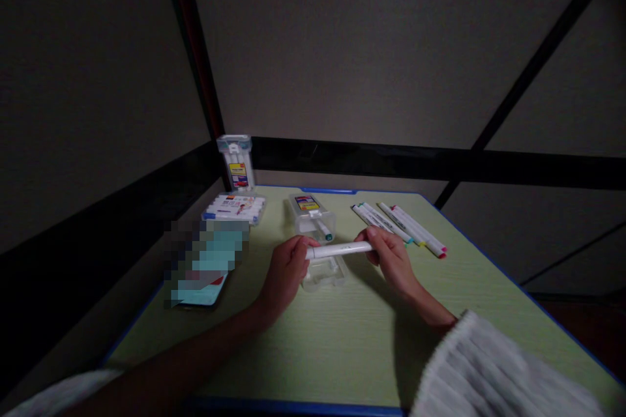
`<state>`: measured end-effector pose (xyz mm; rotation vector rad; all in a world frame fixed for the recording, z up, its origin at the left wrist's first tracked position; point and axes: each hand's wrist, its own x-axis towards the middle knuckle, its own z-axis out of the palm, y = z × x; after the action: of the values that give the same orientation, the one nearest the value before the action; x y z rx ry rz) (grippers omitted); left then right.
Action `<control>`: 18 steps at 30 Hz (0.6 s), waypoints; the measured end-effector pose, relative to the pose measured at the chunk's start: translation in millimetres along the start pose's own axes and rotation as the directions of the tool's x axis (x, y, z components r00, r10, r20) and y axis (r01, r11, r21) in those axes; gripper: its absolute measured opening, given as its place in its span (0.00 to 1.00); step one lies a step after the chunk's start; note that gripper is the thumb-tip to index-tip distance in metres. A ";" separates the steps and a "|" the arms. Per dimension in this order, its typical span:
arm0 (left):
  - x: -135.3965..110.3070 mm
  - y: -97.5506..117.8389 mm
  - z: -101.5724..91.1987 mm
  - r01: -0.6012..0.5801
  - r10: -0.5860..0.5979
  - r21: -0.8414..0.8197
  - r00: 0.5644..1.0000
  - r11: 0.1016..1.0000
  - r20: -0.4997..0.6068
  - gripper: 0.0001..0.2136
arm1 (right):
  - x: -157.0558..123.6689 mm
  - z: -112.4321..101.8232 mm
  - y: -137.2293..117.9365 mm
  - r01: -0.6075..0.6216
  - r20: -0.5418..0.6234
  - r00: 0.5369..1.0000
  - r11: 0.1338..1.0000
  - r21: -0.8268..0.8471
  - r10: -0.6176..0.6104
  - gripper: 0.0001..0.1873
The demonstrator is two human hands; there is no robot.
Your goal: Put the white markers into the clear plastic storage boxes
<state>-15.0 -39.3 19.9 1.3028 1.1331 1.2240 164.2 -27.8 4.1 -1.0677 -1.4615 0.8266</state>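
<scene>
A white marker [342, 249] is held level above the table between both hands. My left hand [286, 272] pinches its left end, and my right hand [390, 259] grips its right end; the fingers cover both tips. Below and behind it lies a clear plastic marker case [299, 214] with a colourful label, its lid [327, 273] swung open toward me. One marker with a teal end [323, 229] sticks out of the case opening. Right of the case, several white markers [379, 220] with coloured ends lie side by side, close to my right hand.
A tall clear case of markers [238, 163] stands at the back left corner. In front of it lies a flat pack of markers [235, 208]. A pixelated phone-like object [210, 267] rests at the left edge. The pale green table [342, 345] has a blue rim; walls close in behind and left.
</scene>
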 end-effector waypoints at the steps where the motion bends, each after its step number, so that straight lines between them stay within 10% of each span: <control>1: -0.2 -0.1 0.0 -0.008 0.008 0.006 1.000 1.000 0.003 0.13 | 0.1 -0.2 0.1 0.003 -0.001 1.000 1.000 -0.003 -0.003 0.23; 18: -16.4 -2.9 2.0 -0.187 0.158 0.085 0.951 0.979 0.266 0.08 | 7.2 -0.8 14.8 -0.133 -0.142 0.976 0.970 0.204 0.163 0.21</control>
<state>-13.9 -55.5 15.7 1.6219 0.9237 1.0894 167.6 -15.9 -6.8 -1.0779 -1.1543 0.9478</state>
